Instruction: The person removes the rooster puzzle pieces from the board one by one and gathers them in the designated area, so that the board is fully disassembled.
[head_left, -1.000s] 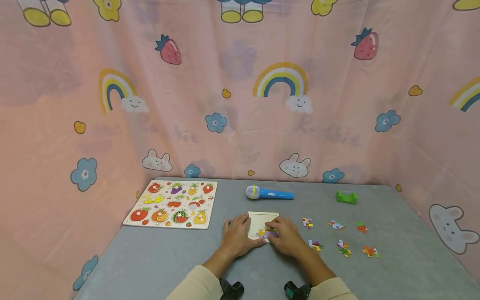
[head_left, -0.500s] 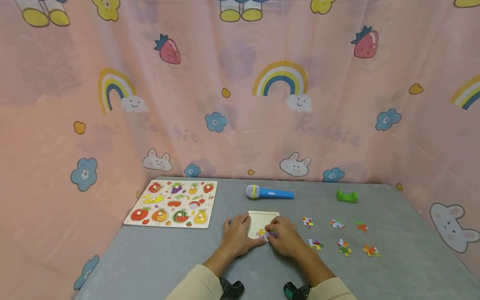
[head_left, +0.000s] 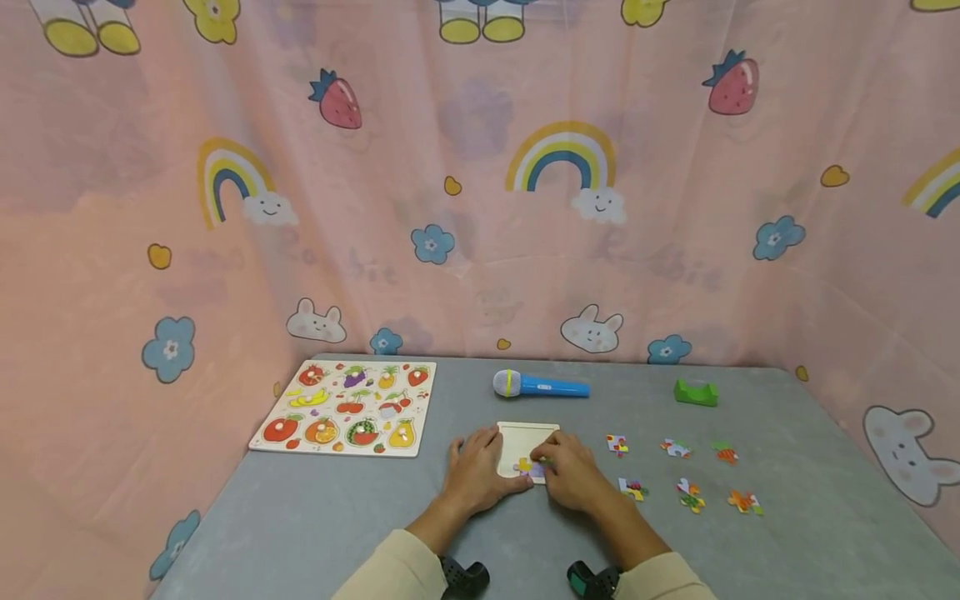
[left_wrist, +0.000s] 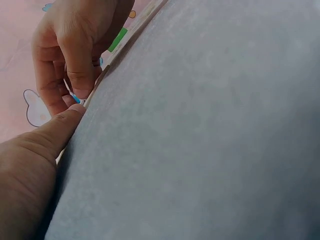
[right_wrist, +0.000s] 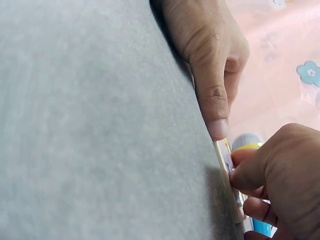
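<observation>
In the head view a small cream puzzle tray (head_left: 517, 437) lies on the grey table. My left hand (head_left: 474, 472) holds its left side, fingers along that edge and thumb at the front edge. Over the tray's right side, my right hand (head_left: 573, 472) pinches a puzzle piece, mostly hidden by the fingers. A yellow and purple piece (head_left: 522, 466) lies in the front part of the tray. The right wrist view shows the left thumb (right_wrist: 218, 129) against the tray edge (right_wrist: 226, 167), with the right fingertips just over the tray.
Several loose puzzle pieces (head_left: 677, 448) lie in two rows to the right. A blue toy microphone (head_left: 553, 387) lies behind the tray, and a green block (head_left: 696, 392) at the back right. At the back left is a fruit puzzle board (head_left: 341, 423). A patterned pink curtain (head_left: 480, 275) hangs behind the table.
The right fingers have shifted slightly to the right over the tray, showing more of the purple part. The left hand stays in place on the tray.
</observation>
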